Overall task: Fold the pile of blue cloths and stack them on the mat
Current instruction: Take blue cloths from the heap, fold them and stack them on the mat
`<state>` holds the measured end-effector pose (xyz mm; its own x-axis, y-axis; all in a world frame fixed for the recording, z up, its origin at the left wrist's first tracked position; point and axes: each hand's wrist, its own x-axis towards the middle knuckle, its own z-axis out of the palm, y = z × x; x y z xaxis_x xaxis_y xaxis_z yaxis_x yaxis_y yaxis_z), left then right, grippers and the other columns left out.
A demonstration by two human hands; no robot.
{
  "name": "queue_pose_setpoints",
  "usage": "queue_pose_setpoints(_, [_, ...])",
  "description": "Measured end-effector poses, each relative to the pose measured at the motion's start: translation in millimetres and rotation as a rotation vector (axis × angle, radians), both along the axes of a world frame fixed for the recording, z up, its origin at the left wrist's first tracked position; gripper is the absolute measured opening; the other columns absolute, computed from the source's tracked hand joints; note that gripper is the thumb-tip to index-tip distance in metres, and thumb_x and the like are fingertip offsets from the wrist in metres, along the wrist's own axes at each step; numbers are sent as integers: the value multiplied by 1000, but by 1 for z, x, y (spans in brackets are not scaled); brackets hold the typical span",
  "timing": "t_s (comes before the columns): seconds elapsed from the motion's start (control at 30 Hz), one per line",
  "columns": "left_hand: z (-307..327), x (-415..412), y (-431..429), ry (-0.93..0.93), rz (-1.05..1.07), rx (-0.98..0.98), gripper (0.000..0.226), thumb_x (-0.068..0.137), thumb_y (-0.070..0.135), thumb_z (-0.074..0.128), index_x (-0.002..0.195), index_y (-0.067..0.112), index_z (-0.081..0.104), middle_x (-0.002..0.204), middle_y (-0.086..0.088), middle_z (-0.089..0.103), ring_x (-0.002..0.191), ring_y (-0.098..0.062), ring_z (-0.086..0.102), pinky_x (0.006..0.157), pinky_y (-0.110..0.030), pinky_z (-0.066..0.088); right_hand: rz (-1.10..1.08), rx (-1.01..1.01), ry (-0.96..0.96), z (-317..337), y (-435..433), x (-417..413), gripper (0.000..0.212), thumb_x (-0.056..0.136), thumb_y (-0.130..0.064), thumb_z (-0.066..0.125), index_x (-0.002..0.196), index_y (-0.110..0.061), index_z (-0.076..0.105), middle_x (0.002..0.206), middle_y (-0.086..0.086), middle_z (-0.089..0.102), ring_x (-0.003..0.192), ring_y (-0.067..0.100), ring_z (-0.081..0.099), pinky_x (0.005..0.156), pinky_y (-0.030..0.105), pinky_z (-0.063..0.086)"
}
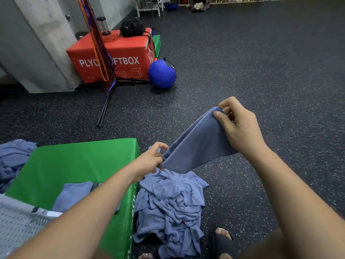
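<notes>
you read white "PLYO" and "FTBOX" on the red box (pixel 121 51) front, middle letters hidden behind hanging straps (pixel 102 57), white lettering down your green mat (pixel 74 161) side, too blurred to read

Raised cloth (pixel 196 144): plain muted blue, no print. Pile (pixel 171 204) on the floor: same muted blue throughout. Folded cloth (pixel 74 193) and the heap (pixel 13 157) at far left: same blue. Mat (pixel 74 165): bright green, with white lettering on its side face. Floor (pixel 261 62): black, flecked all over with pale specks. Box (pixel 121 51): orange-red, with white lettering and white outline drawings of boxes. Ball (pixel 161 73): strong blue with a black section. Bag (pixel 132 28): black. Netting (pixel 99 43): orange and purple strands. Sandal (pixel 222 243): black. Garment (pixel 16 221): light grey, with a regular pattern of small dots. Pillar (pixel 37 43): mottled grey
</notes>
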<state>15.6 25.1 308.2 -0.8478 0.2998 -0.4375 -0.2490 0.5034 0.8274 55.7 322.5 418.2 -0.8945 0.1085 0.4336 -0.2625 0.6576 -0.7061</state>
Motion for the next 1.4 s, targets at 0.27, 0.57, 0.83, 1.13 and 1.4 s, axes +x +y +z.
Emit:
queue_pose_setpoints(0.27, [-6, -1, 5, 166, 27, 19, 46, 85, -11, 40, 75, 29, 62, 76, -12, 65, 62, -20, 56, 52, -28, 33, -67, -51, 16, 1, 10, -1, 7, 105, -32, 66, 104, -27, 61, 87, -8, 66, 81, 16, 62, 74, 32, 48])
queue_pose_setpoints(0.57, [0, -7, -8, 218, 6, 6, 22, 93, 40, 80, 87, 20, 73, 85, 7, 75, 68, -2, 58, 67, -23, 47, -101, -50, 2, -2, 17, -5, 8, 104, -30, 67, 103, -26, 60, 86, -9, 65, 79, 14, 61, 73, 29, 46])
queue_pose_setpoints(0.83, [5, -20, -16, 180, 285, 276, 35, 89, 4, 84, 113, 12, 61, 84, -5, 68, 85, -21, 63, 84, -39, 53, -167, -105, -12, -4, 21, -7, 10, 105, -34, 66, 103, -28, 59, 88, -8, 65, 79, 9, 61, 75, 28, 47])
queue_pose_setpoints(1.13, [22, -15, 3, -39, 349, 439, 15, 99, 19, 74, 111, 16, 65, 107, -7, 76, 102, -23, 70, 81, -39, 60, -215, -81, -8, -3, 2, -6, 9, 107, -38, 60, 106, -32, 53, 76, -8, 61, 73, 4, 60, 68, 32, 37])
queue_pose_setpoints(1.4, [49, -1, 22, 291, 437, 260, 35, 87, 44, 85, 98, 12, 77, 95, -6, 82, 87, -21, 74, 86, -50, 62, -167, -101, -45, -10, -39, -2, 16, 104, -40, 65, 101, -28, 56, 71, -9, 62, 71, 1, 60, 61, 28, 37])
